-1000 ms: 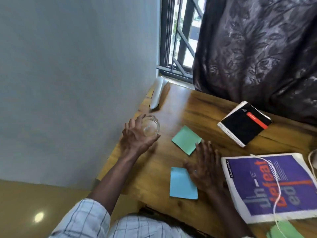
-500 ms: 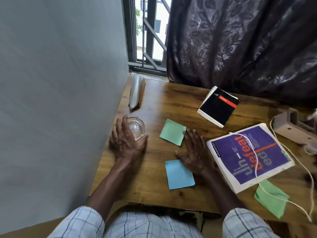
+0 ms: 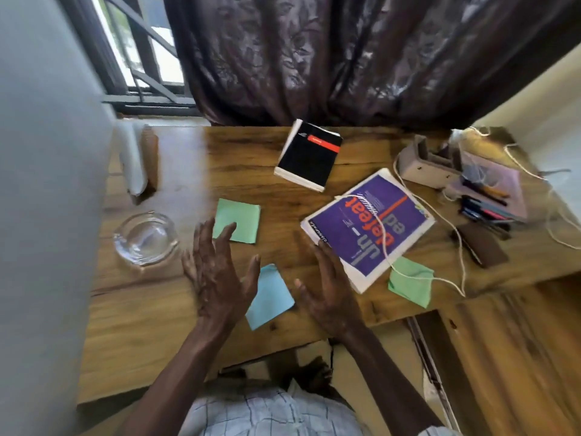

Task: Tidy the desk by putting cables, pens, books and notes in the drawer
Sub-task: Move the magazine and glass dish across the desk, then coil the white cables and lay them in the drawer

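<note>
While left hand (image 3: pixel 217 275) and right hand (image 3: pixel 327 291) spread wide, empty, green note (image 3: pixel 240 221) corner covered, pens (image 3: pixel 484 209) blurred.

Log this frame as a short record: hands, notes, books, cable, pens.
left hand: open, fingers spread, fingertips over the green note
right hand: open, holding nothing, next to the near corner of the purple book
notes: blue note between the hands; second green note under the white cable
books: purple book and black notebook on the desk
cable: white cable draped across the purple book
pens: loose heap, far right
other: glass ashtray, left
</note>
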